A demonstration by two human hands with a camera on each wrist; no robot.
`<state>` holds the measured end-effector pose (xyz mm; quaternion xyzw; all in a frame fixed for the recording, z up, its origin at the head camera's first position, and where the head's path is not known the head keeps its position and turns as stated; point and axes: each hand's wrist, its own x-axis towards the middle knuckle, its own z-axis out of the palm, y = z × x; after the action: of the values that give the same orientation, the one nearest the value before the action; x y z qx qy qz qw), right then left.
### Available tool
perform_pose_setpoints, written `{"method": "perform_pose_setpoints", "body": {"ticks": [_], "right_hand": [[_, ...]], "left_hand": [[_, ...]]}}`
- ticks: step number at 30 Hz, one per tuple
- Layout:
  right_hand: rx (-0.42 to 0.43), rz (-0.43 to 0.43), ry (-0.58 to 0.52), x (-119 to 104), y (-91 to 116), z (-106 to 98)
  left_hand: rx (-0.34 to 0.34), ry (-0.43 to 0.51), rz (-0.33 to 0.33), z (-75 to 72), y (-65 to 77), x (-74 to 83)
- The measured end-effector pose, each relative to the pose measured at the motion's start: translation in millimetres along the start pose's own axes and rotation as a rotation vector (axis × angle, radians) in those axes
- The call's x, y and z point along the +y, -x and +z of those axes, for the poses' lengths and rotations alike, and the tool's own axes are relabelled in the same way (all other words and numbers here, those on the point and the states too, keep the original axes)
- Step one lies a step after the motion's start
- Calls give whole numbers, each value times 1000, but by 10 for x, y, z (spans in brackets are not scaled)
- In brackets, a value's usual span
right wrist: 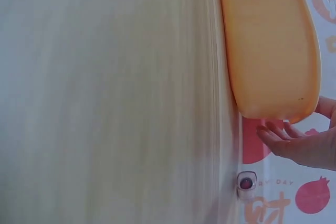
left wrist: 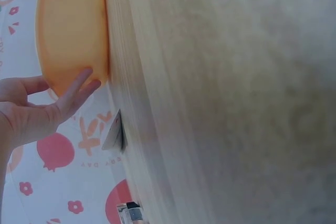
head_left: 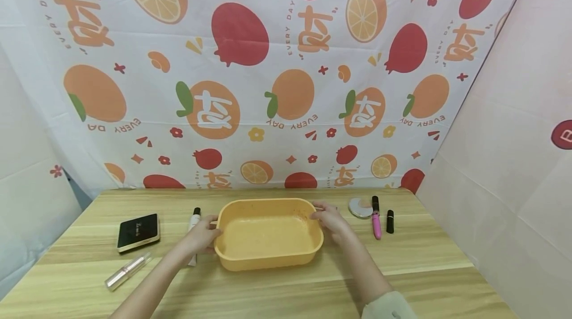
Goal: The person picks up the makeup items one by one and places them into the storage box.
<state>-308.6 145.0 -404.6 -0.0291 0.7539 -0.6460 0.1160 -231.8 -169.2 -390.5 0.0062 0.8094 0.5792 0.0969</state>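
A yellow oblong plastic basin (head_left: 268,262) sits on the wooden table in the head view, its inside bare apart from small dark specks at the right end. My left hand (head_left: 203,234) holds its left end, thumb near the rim and fingers along the outer wall. At the opposite end, my right hand (head_left: 332,222) grips the rim with the thumb, the fingers beneath on the outside. Both wrist views show the basin's outer wall, with the left hand (left wrist: 47,106) and right hand (right wrist: 307,140) at its ends. Partly behind my left hand lies a white tube (head_left: 194,221) with a black cap.
On the left of the wooden table (head_left: 250,294) lie a black compact case (head_left: 139,231) and a clear lip gloss tube (head_left: 128,271). To the right are a round silver compact (head_left: 360,207), a pink tube with black cap (head_left: 377,224) and a small black tube (head_left: 390,222). Fruit-printed cloth (head_left: 250,150) hangs behind.
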Motion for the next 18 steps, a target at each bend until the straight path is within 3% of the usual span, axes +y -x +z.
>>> {"method": "perform_pose_setpoints", "body": {"ticks": [6, 12, 18], "right_hand": [[31, 8, -55, 23, -20, 48], [104, -21, -28, 54, -43, 77], [98, -18, -41, 95, -64, 82]], "left_hand": [[1, 4, 9, 4, -2, -7], [-3, 6, 3, 11, -11, -4], [1, 3, -6, 12, -17, -6]]}}
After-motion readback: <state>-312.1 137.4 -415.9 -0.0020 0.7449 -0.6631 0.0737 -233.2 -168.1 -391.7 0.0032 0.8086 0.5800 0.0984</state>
